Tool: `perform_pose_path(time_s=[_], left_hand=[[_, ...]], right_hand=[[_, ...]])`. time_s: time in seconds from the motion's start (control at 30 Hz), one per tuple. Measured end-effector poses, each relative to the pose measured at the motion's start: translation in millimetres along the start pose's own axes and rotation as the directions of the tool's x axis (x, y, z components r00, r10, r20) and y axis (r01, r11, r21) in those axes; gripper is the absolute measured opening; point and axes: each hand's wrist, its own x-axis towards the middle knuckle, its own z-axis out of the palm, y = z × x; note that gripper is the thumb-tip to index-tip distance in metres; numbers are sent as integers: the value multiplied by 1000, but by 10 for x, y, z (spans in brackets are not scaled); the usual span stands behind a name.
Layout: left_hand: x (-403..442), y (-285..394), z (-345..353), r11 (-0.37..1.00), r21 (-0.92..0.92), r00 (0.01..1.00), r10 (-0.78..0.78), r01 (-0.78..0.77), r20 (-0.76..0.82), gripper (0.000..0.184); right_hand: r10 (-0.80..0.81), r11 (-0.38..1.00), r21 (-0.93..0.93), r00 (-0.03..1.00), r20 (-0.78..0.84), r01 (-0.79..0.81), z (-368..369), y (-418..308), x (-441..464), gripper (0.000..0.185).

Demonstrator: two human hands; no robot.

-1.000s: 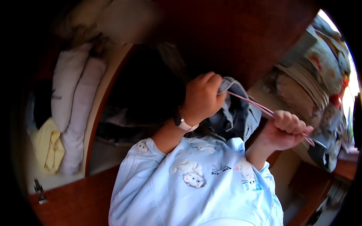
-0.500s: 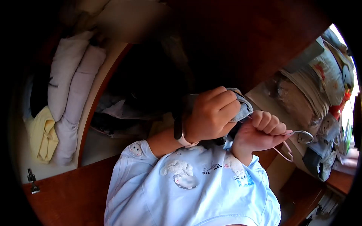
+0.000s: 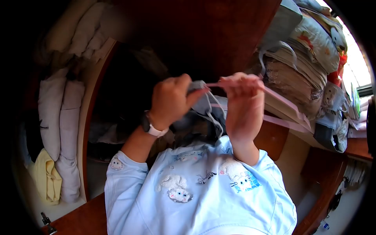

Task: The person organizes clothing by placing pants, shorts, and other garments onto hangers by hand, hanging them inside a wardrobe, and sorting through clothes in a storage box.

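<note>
Pink hanger (image 3: 282,100) in mid-air between both hands, in front of the open cupboard. Long axis slantwise, from near the left hand down to the right; narrow end towards lower right, close by the front edge of the right-hand shelf. In the left hand (image 3: 171,100), thumb and fingers pinching the grey waistband (image 3: 197,85) of a denim garment (image 3: 200,105), pale cords (image 3: 212,116) hanging from it. In the right hand (image 3: 243,103), palm to the viewer, fingers bent over the hanger's bar; fingertips blurred. On the left wrist, a watch (image 3: 156,132). On the right-hand shelf, stacked folded cloths (image 3: 293,76). Along the left compartment's inner edge, pale rolled cloths (image 3: 70,145); by its lower corner, a yellow cloth (image 3: 47,180).
</note>
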Motion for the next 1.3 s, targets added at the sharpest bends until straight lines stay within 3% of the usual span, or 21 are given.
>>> perform_pose_path(time_s=[0.07, 0.1, 0.13, 0.2, 0.23, 0.27, 0.3, 0.37, 0.43, 0.5, 0.6, 0.63, 0.7, 0.73, 0.77, 0.83, 0.9, 0.97, 1.1, 1.17, 1.3], left_hand=[[84, -118, -141, 997, 81, 998, 20, -15, -58, 32], [96, -153, -223, 995, 86, 995, -36, 44, -96, 32], [100, -159, -279, 990, 88, 986, -99, 112, -133, 32], [137, -131, -350, 992, 56, 979, -101, 113, -177, 31], [133, -106, -368, 994, 26, 972, -100, 108, -214, 31], [144, -85, -368, 994, 11, 965, -104, 110, -242, 30], [128, -69, -375, 995, 7, 965, -99, 104, -241, 30], [60, -65, -430, 989, -38, 958, -151, 146, -243, 30], [-93, -182, -560, 992, 25, 972, -117, 125, -206, 29], [-319, -357, -635, 982, 136, 966, -93, 129, -242, 28], [-689, -600, -726, 959, 276, 982, -13, 65, -187, 29], [-810, -676, -736, 951, 308, 985, 13, 42, -175, 31], [-1025, -806, -804, 946, 323, 994, 2, 34, -112, 32], [-1110, -849, -812, 938, 344, 990, 74, -28, -120, 32], [-1137, -876, -812, 925, 369, 981, 147, -90, -129, 32], [-1137, -884, -842, 917, 369, 966, 216, -151, -142, 32], [-1230, -981, -865, 906, 417, 986, 4, 67, -167, 31], [-1330, -1065, -842, 884, 449, 972, -21, 127, -233, 28], [-1401, -1073, -850, 860, 496, 984, -39, 121, -173, 22], [-1394, -1095, -839, 851, 523, 981, 64, 43, -185, 23], [-1223, -869, -906, 869, 495, 986, 98, -19, -134, 25]], right_hand=[[162, 869, -492, 965, 206, -41, -163, -187, -346, 41], [358, 747, -664, 831, 426, 19, -520, -261, -503, 51], [595, 574, -795, 767, 240, -197, -850, -176, -636, 55], [550, 213, -970, 835, 17, -120, -1127, 76, -722, 63], [293, -3, -995, 951, 94, 99, -1129, 230, -681, 66], [242, -112, -970, 952, 185, 217, -1188, 386, -668, 70], [276, 13, -994, 955, 108, 109, -1242, 542, -680, 59], [325, 36, -999, 946, -17, -30, -1490, 798, -551, 42], [218, 80, -994, 974, -61, -81, -1714, 693, -207, 31], [151, -36, -998, 988, 39, 45, -1736, 361, 132, 23], [381, -32, -998, 924, 43, 59, -1677, -34, 451, 21], [466, 15, -980, 866, 180, 196, -1525, -184, 557, 22], [622, -49, -993, 781, 54, 108, -1405, -338, 791, 20], [699, -79, -995, 708, -98, -59, -1179, -462, 881, 16], [792, -76, -988, 594, -141, -134, -1034, -564, 987, 18], [856, -41, -988, 504, -112, -149, -897, -652, 1079, 20], [893, -76, -997, 446, -54, 31, -686, -744, 1067, 13], [927, -50, -997, 373, -25, 57, -738, -713, 1069, 18], [937, -18, -987, 341, -73, -161, -559, -811, 1071, 17], [952, -28, -956, 284, -114, -291, -427, -889, 1058, 17], [912, 45, -922, 393, -120, -386, -271, -898, 1081, 16]])
